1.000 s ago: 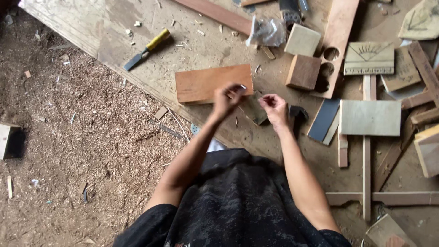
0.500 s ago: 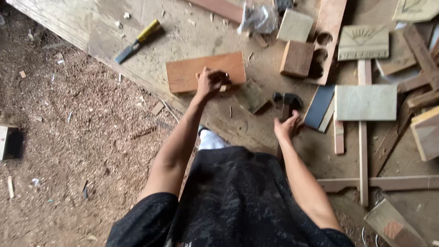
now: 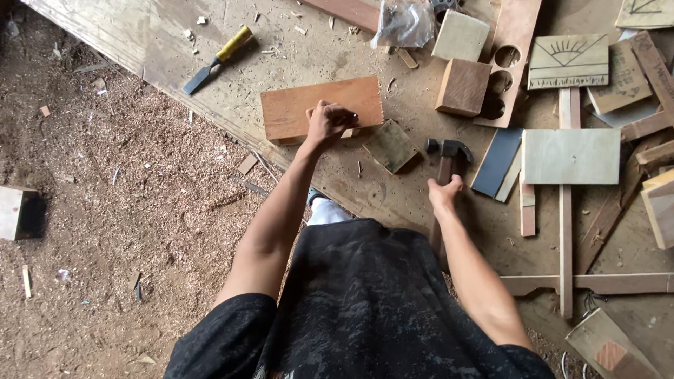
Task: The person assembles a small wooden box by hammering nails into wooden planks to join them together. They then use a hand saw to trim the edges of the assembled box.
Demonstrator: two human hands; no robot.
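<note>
Reddish-brown wood is lying under the left hand: a flat rectangular board resting on the plywood counter. That hand is pinching something small against the board's near edge with fingers closed; the item is too small to identify. The right hand is wrapping closed around the handle of a claw hammer, whose dark head is sitting on the counter just beside a small greenish block.

Surroundings: a yellow-handled chisel is lying well apart toward the counter's far edge; a square wood block and a plank with round holes are lying beyond the hammer. Sawdust is covering the floor to the left.

Risks, as judged:
- The left fingers are sitting directly at the spot being held; a hammer stroke landing off-centre would be catching them.
- The board is resting loose, unclamped, near the counter's edge; a blow could be shifting or tipping it.
- The green block is lying between hammer and board, and could be fouling the swing.
- Loose shavings on the counter are reducing grip beneath the board.
</note>
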